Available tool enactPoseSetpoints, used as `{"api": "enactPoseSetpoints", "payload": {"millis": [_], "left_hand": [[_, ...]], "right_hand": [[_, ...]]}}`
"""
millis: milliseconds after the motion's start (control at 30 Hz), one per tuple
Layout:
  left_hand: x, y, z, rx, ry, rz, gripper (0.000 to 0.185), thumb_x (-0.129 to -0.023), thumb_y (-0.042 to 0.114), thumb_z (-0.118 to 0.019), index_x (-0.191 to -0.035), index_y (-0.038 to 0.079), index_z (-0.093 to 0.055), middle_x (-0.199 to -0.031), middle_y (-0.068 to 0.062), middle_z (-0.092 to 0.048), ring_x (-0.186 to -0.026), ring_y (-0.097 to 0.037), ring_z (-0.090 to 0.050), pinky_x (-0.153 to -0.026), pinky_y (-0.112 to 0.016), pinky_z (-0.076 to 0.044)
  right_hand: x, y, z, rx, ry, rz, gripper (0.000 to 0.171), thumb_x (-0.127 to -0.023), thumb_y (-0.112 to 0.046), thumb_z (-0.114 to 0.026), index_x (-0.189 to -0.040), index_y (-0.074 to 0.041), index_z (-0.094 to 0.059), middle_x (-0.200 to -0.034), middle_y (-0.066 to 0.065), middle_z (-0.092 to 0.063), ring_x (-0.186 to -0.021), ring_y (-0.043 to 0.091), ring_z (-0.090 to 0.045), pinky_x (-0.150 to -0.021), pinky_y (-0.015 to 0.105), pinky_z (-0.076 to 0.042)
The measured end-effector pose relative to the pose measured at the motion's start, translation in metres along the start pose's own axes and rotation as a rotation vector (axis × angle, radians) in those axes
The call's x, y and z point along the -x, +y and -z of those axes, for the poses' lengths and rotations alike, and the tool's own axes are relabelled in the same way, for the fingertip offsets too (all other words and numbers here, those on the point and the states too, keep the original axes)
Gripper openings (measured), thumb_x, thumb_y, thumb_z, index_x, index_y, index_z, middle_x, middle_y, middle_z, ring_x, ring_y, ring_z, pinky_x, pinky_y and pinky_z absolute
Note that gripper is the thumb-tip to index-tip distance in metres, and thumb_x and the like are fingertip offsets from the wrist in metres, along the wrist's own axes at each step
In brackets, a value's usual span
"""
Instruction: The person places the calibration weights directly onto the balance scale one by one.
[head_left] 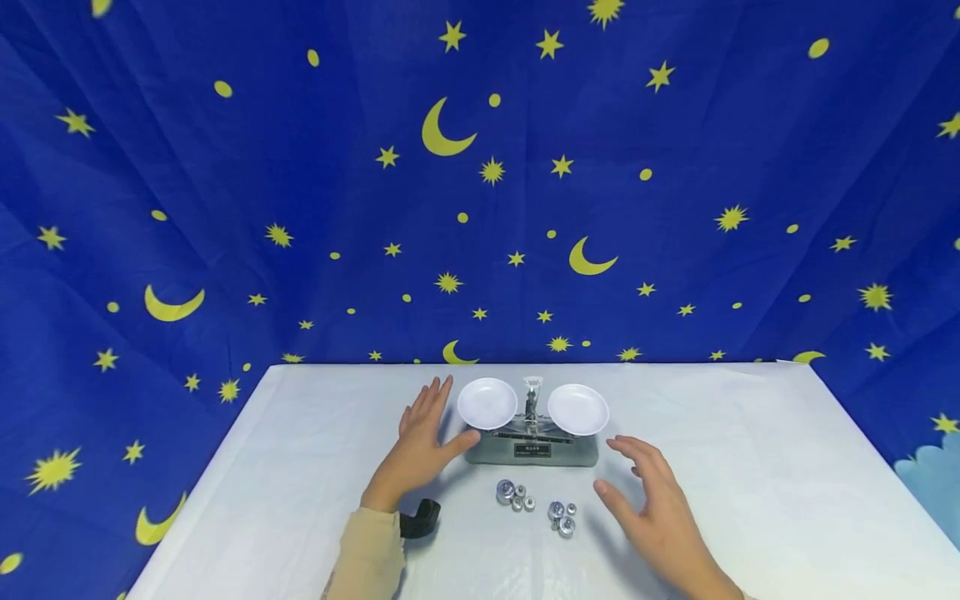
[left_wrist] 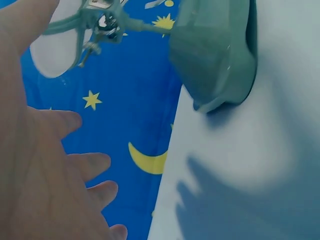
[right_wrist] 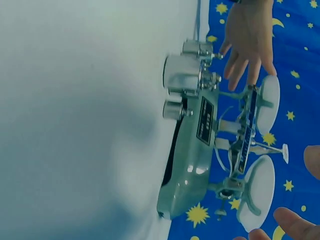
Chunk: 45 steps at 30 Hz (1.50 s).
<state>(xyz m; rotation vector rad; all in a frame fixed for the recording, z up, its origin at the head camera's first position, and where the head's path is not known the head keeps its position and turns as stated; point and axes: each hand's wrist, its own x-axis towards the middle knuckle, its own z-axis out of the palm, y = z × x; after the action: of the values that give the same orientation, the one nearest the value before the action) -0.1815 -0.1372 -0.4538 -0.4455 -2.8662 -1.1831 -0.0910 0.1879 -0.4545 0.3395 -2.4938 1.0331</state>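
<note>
A balance scale with a grey-green base stands near the middle of the table. It carries a left white pan and a right white pan, both bare. My left hand is beside the scale's left end, fingers spread, thumb near the left pan. To the lower right of the scale hovers my right hand, thumb and fingers apart, holding nothing. Two small groups of metal weights lie in front of the base: a left group and a right group. In the right wrist view several weights overlap the base.
A white sheet covers the table. Behind it hangs a blue cloth with yellow stars and moons. A black strap-like piece sits at my left wrist, by the beige sleeve.
</note>
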Motion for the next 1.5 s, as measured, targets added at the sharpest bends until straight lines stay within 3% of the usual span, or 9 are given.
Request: {"api": "enactPoseSetpoints", "payload": {"millis": [67,300,700,967,1133,1300,1500], "left_hand": [[-0.001,0.0,-0.003,0.012,-0.002,-0.008,0.096,-0.091,0.056,-0.067,-0.162,0.015,-0.017,-0.167,-0.015,-0.013,-0.153,-0.038,-0.006,-0.119,-0.069,-0.002],[0.0,0.0,-0.013,0.051,-0.012,-0.02,0.094,-0.092,0.055,-0.065,-0.162,0.013,-0.018,-0.166,-0.017,-0.015,-0.153,-0.039,-0.008,-0.121,-0.064,-0.003],[0.001,-0.002,-0.024,0.117,0.001,-0.025,0.089,-0.092,0.049,-0.069,-0.159,0.008,-0.027,-0.163,-0.019,-0.025,-0.151,-0.039,-0.019,-0.121,-0.062,-0.017],[-0.003,-0.007,-0.033,0.223,-0.007,-0.017,0.086,-0.089,0.043,-0.075,-0.157,0.01,-0.033,-0.159,-0.014,-0.037,-0.147,-0.033,-0.031,-0.12,-0.056,-0.025],[-0.003,-0.011,-0.038,0.217,-0.009,-0.035,0.086,-0.087,0.043,-0.077,-0.154,0.006,-0.037,-0.154,-0.016,-0.044,-0.144,-0.035,-0.037,-0.119,-0.056,-0.028],[-0.002,-0.012,-0.04,0.183,-0.022,-0.015,0.085,-0.087,0.048,-0.075,-0.153,0.006,-0.04,-0.15,-0.017,-0.049,-0.14,-0.037,-0.041,-0.118,-0.057,-0.03],[-0.003,-0.014,-0.041,0.196,-0.026,-0.022,0.08,-0.089,0.042,-0.075,-0.151,0.004,-0.043,-0.149,-0.018,-0.05,-0.139,-0.038,-0.042,-0.117,-0.057,-0.031]], "right_hand": [[0.001,0.0,-0.002,-0.008,-0.007,-0.001,0.049,-0.089,-0.018,-0.078,-0.132,-0.006,-0.059,-0.135,0.009,-0.057,-0.121,0.021,-0.053,-0.091,0.018,-0.047],[0.007,-0.001,-0.009,-0.051,-0.036,-0.029,0.047,-0.088,-0.017,-0.079,-0.13,-0.007,-0.06,-0.131,0.003,-0.059,-0.111,0.019,-0.059,-0.086,0.038,-0.057],[0.014,-0.008,-0.016,-0.159,-0.134,-0.117,0.046,-0.087,-0.019,-0.079,-0.129,-0.01,-0.063,-0.124,-0.003,-0.061,-0.105,0.016,-0.061,-0.083,0.033,-0.059],[0.017,-0.011,-0.02,-0.243,-0.196,-0.205,0.041,-0.085,-0.018,-0.08,-0.124,-0.013,-0.066,-0.116,-0.006,-0.063,-0.1,0.014,-0.06,-0.083,0.028,-0.057],[0.019,-0.012,-0.021,-0.309,-0.249,-0.274,0.039,-0.085,-0.018,-0.08,-0.121,-0.015,-0.067,-0.109,-0.004,-0.062,-0.094,0.011,-0.058,-0.079,0.025,-0.056],[0.02,-0.011,-0.023,-0.357,-0.286,-0.282,0.039,-0.085,-0.017,-0.08,-0.121,-0.012,-0.066,-0.106,0.001,-0.061,-0.09,0.011,-0.057,-0.075,0.023,-0.055],[0.019,-0.009,-0.024,-0.366,-0.365,-0.325,0.034,-0.087,-0.019,-0.078,-0.117,-0.009,-0.066,-0.099,0.002,-0.06,-0.084,0.008,-0.054,-0.07,0.021,-0.052]]}}
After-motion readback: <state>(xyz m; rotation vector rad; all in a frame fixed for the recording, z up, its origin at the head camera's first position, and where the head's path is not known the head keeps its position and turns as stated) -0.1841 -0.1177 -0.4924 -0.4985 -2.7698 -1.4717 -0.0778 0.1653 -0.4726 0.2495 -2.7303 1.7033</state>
